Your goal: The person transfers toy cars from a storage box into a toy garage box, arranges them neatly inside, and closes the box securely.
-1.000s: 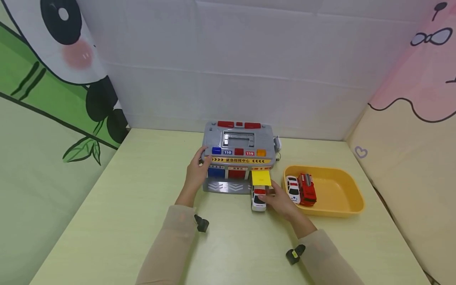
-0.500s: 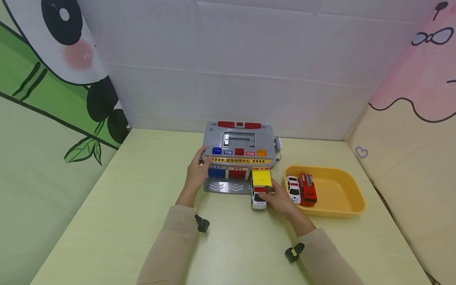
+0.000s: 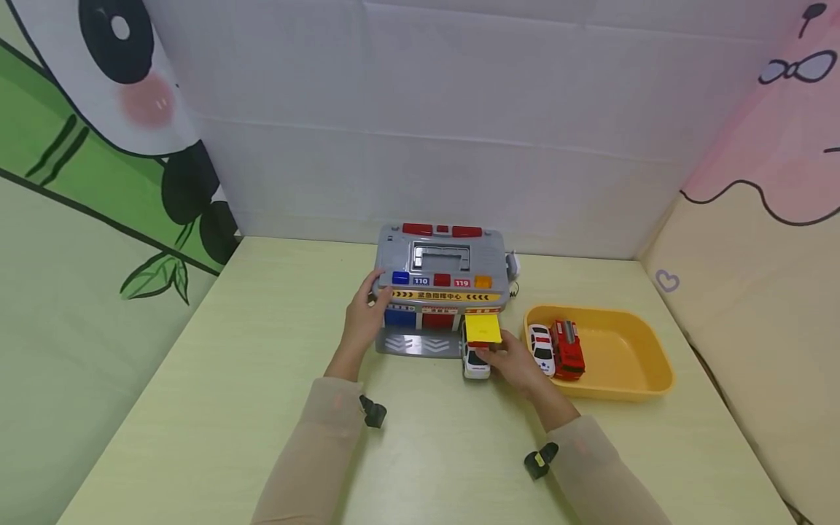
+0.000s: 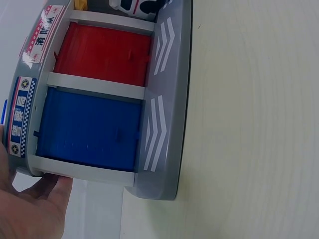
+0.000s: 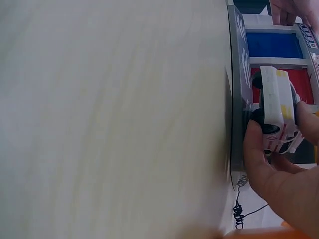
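Observation:
A grey toy emergency station [image 3: 441, 296] with a moulded handle stands at the back of the table. My left hand [image 3: 362, 321] grips its left end, thumb and fingers around the corner. Its blue door [image 4: 89, 129] and red door [image 4: 102, 55] are down, while the yellow door [image 3: 483, 327] on the right sticks out raised. Under that flap is a white toy ambulance [image 3: 476, 368], its rear part inside the bay and its front outside. Thumb and fingers of my right hand [image 3: 521, 364] pinch the ambulance at its sides. The flap hides the ambulance's back part from above.
A yellow tray [image 3: 623, 354] to the right holds a white toy police car [image 3: 541, 350] and a red toy fire engine [image 3: 568, 350]. A small handset [image 3: 512, 265] with a coiled cord hangs on the station's right side. Behind stands a white cloth wall [image 3: 420, 146].
My right hand has pushed the ambulance backward, further under the yellow flap, so its red roof light is now mostly covered. The left hand has kept its hold on the station.

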`<state>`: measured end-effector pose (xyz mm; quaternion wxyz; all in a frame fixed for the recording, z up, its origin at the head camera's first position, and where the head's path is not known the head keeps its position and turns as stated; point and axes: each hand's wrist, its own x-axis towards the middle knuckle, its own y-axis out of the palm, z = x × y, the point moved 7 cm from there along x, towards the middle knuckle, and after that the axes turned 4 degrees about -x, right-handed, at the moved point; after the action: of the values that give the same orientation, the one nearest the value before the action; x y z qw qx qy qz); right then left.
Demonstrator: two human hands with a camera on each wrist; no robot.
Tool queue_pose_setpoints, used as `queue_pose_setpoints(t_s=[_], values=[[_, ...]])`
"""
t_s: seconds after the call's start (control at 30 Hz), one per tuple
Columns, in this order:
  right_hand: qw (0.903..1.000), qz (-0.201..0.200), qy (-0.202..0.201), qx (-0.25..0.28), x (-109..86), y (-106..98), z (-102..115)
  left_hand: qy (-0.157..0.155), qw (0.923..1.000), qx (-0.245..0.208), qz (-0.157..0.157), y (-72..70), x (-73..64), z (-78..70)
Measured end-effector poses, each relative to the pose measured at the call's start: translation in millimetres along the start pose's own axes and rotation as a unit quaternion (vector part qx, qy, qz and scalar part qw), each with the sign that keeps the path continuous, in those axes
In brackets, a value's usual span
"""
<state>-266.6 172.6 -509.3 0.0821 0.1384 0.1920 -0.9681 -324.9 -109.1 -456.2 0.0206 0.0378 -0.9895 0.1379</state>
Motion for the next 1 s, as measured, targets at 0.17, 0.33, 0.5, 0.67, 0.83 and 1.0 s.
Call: queue_pose_setpoints(t_s=[0.17, 0.33, 0.5, 0.67, 0.83, 1.0], values=[[0.9999, 0.001, 0.006, 0.015, 0.4, 0.7, 2.0, -0.001, 1.0, 0.0, -0.001, -0.8, 0.1, 0.0], [0.9996, 0.0, 0.008, 0.026, 0.1, 1.4, 1.7, 0.001, 1.0, 0.003, -0.001, -0.5, 0.8, 0.6], [0.9993, -0.021, 0.016, 0.025, 1.5, 0.3, -2.2, -0.001, 1.0, 0.002, 0.004, 1.4, 0.7, 1.6], [0.9978, -0.04, 0.017, 0.049, 1.5, -0.5, -2.2, -0.001, 1.0, 0.003, -0.001, 0.4, 0.5, 1.5], [0.9955, -0.065, 0.015, 0.067, 0.8, -1.3, -0.9, 0.002, 1.0, 0.005, -0.001, -0.1, 0.4, 0.4], [0.9946, -0.083, 0.017, 0.06, -0.7, -2.5, -1.2, 0.003, 1.0, 0.002, 0.0, 0.2, 0.4, 1.2]])
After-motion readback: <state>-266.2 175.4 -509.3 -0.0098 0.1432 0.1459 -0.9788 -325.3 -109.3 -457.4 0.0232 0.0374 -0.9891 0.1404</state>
